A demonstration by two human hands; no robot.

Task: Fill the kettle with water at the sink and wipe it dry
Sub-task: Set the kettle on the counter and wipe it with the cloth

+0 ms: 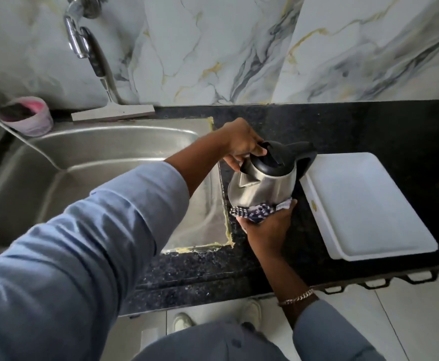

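Observation:
A steel kettle [262, 188] with a black lid and black handle stands tilted on the dark granite counter [369, 128], just right of the sink [88, 162]. My left hand [242, 144] grips the kettle at its lid and top rim, on the spout side. My right hand [268, 225] presses a blue-and-white checked cloth [257, 210] against the kettle's lower front wall. The lid is closed, so the inside is hidden. The chrome tap [79, 37] hangs over the sink at the upper left with no water running.
A white rectangular tray [369, 204] lies on the counter right beside the kettle. A pink cup [28, 115] and a grey block [114, 112] sit behind the sink. The marble wall rises at the back. The counter's front edge runs below my right wrist.

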